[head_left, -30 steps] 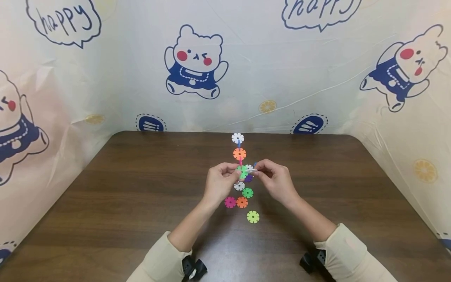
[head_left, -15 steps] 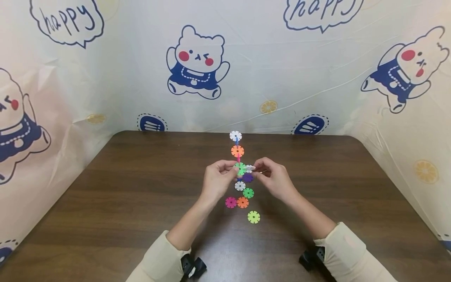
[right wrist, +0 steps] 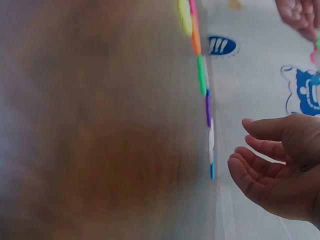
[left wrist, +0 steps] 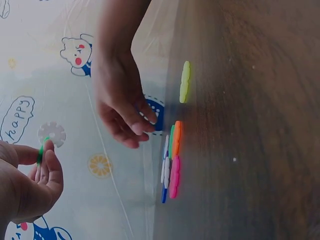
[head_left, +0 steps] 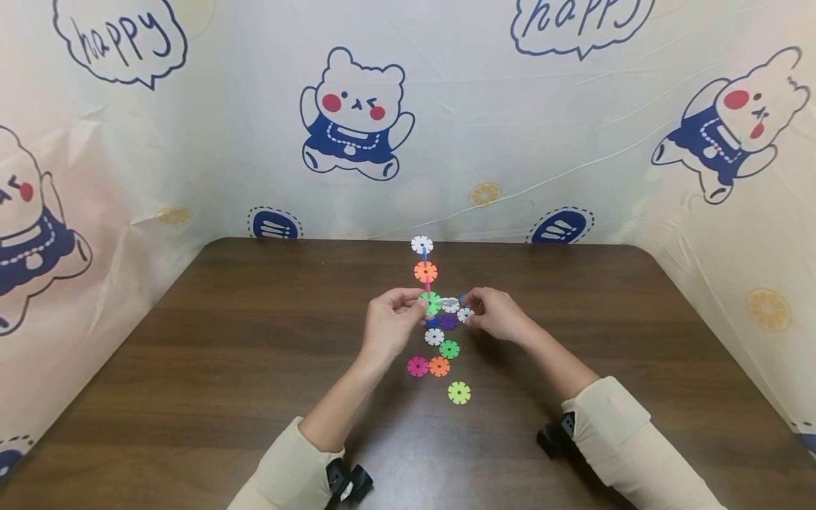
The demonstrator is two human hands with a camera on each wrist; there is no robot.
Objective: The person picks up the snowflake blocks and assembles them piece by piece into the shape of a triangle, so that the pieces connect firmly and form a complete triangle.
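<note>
Brown table (head_left: 223, 397): I see the loose discs lying on it, mostly to the near side of the held green disc (head_left: 431, 303), my landmark.
Right hand (head_left: 500, 313): changed most. Half a second ago its fingers were up at a white piece beside the landmark; now they have left it and sit further right. From the head they seem to meet a loose white disc (head_left: 465, 314); my wrist views show thumb and fingers parted, holding nothing, above the discs.
Left hand (head_left: 397, 322): hardly moved, thumb and fingers pinching the landmark.
Held chain: beyond the landmark come a pink link (head_left: 428, 286), an orange disc (head_left: 426, 272), a blue link (head_left: 424, 255) and a far white disc (head_left: 421, 245).
Joined white disc (left wrist: 52, 134): right of the landmark, without the right hand's support; I judge it's attached, freeing that hand. My head view gives only its edge, the left wrist its face.
Light blue disc (right wrist: 212, 171): right of the landmark, on the table, plain from the right wrist, mostly hidden from the head.
</note>
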